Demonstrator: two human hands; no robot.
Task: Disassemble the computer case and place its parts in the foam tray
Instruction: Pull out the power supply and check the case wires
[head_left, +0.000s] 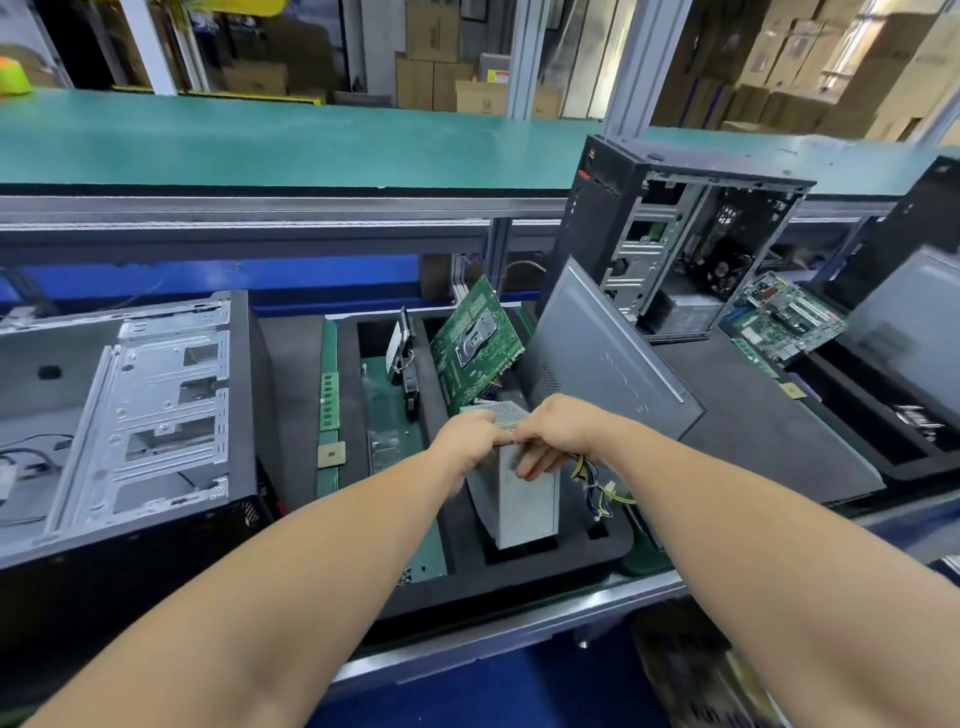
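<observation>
Grey metal power supply (524, 493) gripped by both hands, upright in foam tray (545, 571)

The grey box-shaped power supply (524, 499) is dull sheet metal with a perforated mesh top. The black foam tray (561, 564) looks matt and soft. The open computer case (156, 405) shows bare silvery stamped steel. The leaning grey side panel (597, 358) is smooth painted metal. Green circuit board (475, 348) looks slightly glossy.
</observation>
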